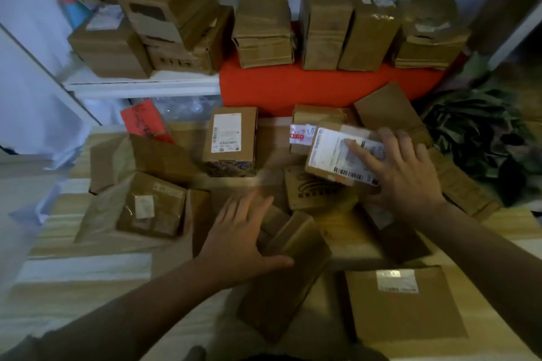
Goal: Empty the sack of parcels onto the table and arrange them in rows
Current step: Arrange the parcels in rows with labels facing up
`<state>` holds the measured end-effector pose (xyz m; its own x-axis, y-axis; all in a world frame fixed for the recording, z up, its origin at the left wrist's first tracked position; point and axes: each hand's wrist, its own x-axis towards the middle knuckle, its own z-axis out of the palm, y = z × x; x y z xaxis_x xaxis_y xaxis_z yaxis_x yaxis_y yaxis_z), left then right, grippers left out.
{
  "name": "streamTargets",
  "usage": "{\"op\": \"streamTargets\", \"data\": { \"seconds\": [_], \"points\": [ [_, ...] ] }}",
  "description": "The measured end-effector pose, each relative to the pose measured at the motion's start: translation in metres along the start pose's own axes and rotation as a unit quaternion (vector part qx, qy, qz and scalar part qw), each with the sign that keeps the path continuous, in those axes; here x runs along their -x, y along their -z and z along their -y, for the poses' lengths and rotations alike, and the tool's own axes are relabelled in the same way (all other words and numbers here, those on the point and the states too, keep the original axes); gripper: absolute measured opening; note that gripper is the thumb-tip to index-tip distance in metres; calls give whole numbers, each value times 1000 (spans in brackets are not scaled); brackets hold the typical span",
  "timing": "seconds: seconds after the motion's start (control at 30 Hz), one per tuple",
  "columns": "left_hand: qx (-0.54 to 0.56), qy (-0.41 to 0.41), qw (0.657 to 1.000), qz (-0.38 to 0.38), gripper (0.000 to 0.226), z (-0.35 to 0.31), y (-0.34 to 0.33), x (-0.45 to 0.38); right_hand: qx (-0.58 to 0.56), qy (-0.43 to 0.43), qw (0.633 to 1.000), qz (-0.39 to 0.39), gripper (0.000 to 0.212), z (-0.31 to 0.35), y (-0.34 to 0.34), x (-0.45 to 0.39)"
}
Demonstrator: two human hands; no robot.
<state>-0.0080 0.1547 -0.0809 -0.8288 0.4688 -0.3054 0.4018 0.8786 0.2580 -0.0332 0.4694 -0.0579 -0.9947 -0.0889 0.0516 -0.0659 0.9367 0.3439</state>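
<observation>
Several brown cardboard parcels lie scattered on the pale wooden table (88, 269). My right hand (401, 173) rests spread on a parcel with a large white shipping label (331, 155), which is tilted atop other boxes. Lower down, my left hand (240, 237) lies fingers apart against a long plain brown box (284, 275). An upright labelled box (230, 141) stands at mid table, a taped box (152, 208) sits at the left, and a flat parcel (404, 305) lies near the front right. No sack can be made out.
Stacked cardboard boxes (322, 20) line a red surface (293, 88) and a white shelf (140, 82) at the back. A red envelope (143, 120) leans behind the table. Dark patterned fabric (481, 132) lies at the right.
</observation>
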Motion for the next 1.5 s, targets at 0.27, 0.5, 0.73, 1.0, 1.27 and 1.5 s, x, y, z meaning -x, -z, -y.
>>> {"op": "streamTargets", "data": {
  "seconds": [0.27, 0.5, 0.73, 1.0, 1.27, 1.5],
  "points": [
    [-55, 25, 998, -24, 123, -27, -48, 15, -47, -45, 998, -11, 109, -12, 0, 11],
    [-38, 99, 993, -56, 88, -27, -62, 29, -84, 324, 941, 55, 105, 32, -52, 111],
    [49, 130, 989, -43, 62, -39, -62, 36, -56, 337, 917, 207, 90, 31, -75, 118],
    [185, 160, 968, -50, 29, -20, -57, 39, -50, 116, 981, 149, 61, 36, -43, 117],
    [243, 161, 950, -109, 46, 10, -55, 77, -782, -421, 448, 103, 41, 106, 0, 119],
    [286, 85, 944, -138, 36, 60, -54, 125, -808, -475, 346, 38, 64, 160, 13, 118]
  ]
}}
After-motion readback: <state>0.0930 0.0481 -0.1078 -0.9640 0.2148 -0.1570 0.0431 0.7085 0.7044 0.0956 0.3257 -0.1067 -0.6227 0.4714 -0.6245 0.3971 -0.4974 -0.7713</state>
